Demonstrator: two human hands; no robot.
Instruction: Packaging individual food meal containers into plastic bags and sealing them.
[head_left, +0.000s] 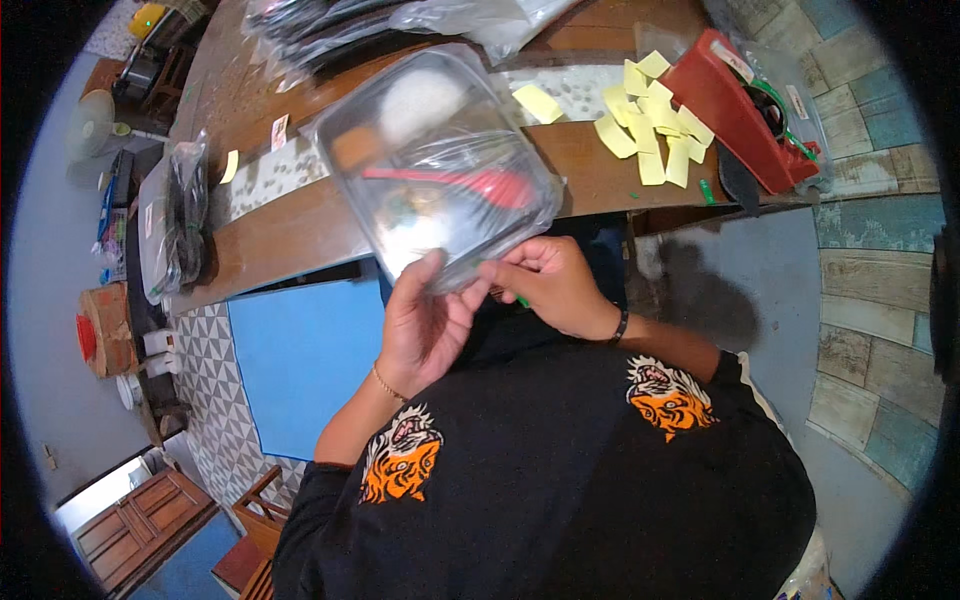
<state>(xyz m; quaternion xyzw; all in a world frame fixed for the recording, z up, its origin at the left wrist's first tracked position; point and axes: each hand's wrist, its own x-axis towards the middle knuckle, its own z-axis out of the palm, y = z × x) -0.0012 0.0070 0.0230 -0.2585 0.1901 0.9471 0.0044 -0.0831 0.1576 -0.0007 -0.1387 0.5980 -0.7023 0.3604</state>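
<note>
A clear-lidded plastic food tray (435, 161) is tilted up over the table's front edge. Through its lid show a white mound (424, 105), a brown block (356, 148) and a red plastic utensil (480, 184) in clear wrap. My left hand (427, 322) grips the tray's near corner, thumb on the lid and fingers beneath. The fingers of my right hand (559, 289) pinch the near edge, just right of the left fingertips. A small bit of green tape (522, 301) shows under the right fingers. What exactly the right fingertips hold is partly hidden.
On the wooden table (285, 240) lie yellow paper slips (645, 124) beside a red tape dispenser (739, 112) with green tape. Plastic-wrapped trays (322, 37) are stacked at the back. Another wrapped tray (174, 217) stands at the left edge. A blue panel (315, 360) lies below.
</note>
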